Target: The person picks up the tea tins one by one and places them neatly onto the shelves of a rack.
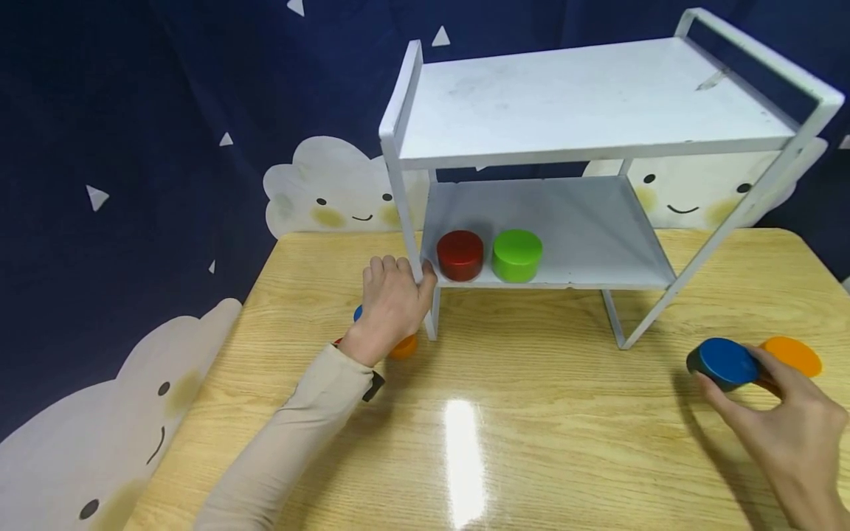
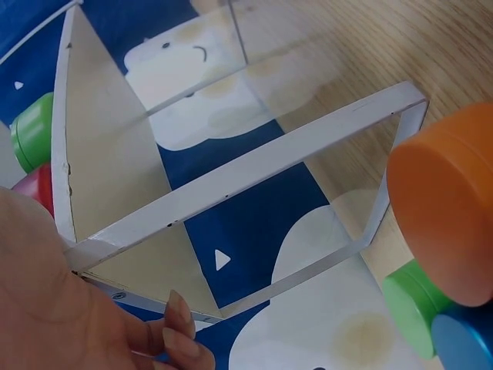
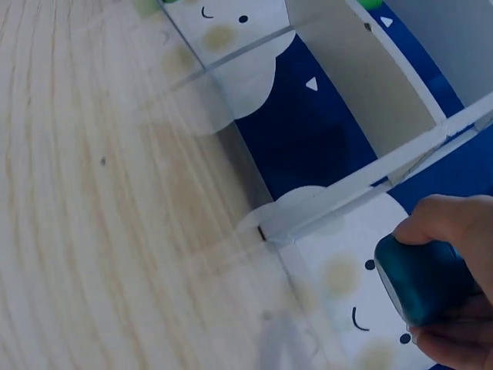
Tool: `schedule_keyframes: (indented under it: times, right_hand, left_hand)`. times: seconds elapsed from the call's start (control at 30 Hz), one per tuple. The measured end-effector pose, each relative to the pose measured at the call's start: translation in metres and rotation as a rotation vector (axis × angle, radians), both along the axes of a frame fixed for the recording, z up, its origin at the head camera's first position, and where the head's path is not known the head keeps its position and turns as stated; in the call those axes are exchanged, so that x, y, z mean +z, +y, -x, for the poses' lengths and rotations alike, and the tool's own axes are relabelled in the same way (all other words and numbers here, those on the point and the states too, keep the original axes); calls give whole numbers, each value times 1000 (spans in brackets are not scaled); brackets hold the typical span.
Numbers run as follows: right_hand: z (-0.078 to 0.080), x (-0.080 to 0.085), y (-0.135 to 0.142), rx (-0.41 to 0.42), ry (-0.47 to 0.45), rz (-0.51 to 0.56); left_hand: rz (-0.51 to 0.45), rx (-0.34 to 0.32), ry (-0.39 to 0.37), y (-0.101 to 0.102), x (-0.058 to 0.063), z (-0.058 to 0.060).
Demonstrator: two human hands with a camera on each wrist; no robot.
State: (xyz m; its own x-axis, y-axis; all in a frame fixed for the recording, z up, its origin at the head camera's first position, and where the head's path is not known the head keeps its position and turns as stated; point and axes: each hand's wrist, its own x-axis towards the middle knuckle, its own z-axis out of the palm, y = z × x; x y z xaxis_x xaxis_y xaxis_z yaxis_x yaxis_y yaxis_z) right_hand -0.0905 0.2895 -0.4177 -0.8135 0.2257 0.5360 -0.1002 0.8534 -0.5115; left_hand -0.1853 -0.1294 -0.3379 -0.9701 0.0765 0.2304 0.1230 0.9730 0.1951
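My left hand (image 1: 393,299) grips the left side of a white two-tier metal rack (image 1: 598,96), with the thumb at the lower shelf's front corner. In the left wrist view its curled fingers (image 2: 181,335) lie at the rack's frame. On the lower shelf a short red cylinder (image 1: 460,256) and a green cylinder (image 1: 517,256) stand side by side near the left end. At the right, my right hand (image 1: 793,428) pinches a short blue cylinder (image 1: 727,361) between thumb and fingers, held above the wooden table. The right wrist view shows this blue cylinder (image 3: 424,281) tilted.
An orange cylinder (image 1: 793,355) stands behind the right hand. Beneath the left arm, another orange cylinder (image 1: 403,346) and a blue one (image 1: 358,313) are partly covered; a small green cylinder (image 2: 420,308) stands beside them. A dark blue curtain with clouds (image 1: 345,192) hangs behind the table.
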Motion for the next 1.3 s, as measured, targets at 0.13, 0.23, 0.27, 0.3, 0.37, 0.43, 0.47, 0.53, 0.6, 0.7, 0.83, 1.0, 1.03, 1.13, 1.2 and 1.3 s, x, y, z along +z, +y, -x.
schedule_keyframes:
  times: [0.13,0.23,0.27,0.3,0.37,0.43,0.47,0.53,0.6,0.7,0.83,1.0,1.03,1.13,1.2,1.3]
  right_hand:
    - [2,6,-5,22,2,-29]
    - [3,11,-10,49,19,-40]
    - [3,13,-11,63,31,-39]
    - [3,14,-13,76,45,-40]
    - [4,16,-16,109,76,-39]
    - [5,18,-19,146,106,-38]
    - [6,18,-21,160,116,-42]
    - [7,20,-23,185,129,-48]
    - [8,20,-26,203,132,-53]
    - [9,23,-30,214,130,-53]
    - [9,29,-37,229,138,-46]
    - [9,41,-46,246,144,-40]
    - [10,43,-48,250,147,-44]
    - [10,50,-53,258,154,-40]
    - [11,54,-56,257,160,-39]
    - [13,58,-62,266,168,-18]
  left_hand:
    - [2,-4,7,0,0,0]
    - [-4,-4,12,0,1,0]
    - [-8,-4,11,0,1,0]
    - [-13,-3,11,0,1,0]
    - [-22,-1,9,0,1,0]
    - [-30,0,9,0,1,0]
    - [-28,-1,9,0,1,0]
    - [-26,-2,10,0,1,0]
    - [-25,-3,9,0,1,0]
    - [-31,-2,2,0,1,0]
    - [-32,0,-13,0,2,-1]
    - [-40,0,-33,1,1,0]
    - [-45,1,-36,1,1,0]
    - [-55,-2,-40,1,1,0]
    - [-60,-2,-41,1,1,0]
    - [-49,3,-42,1,1,0]
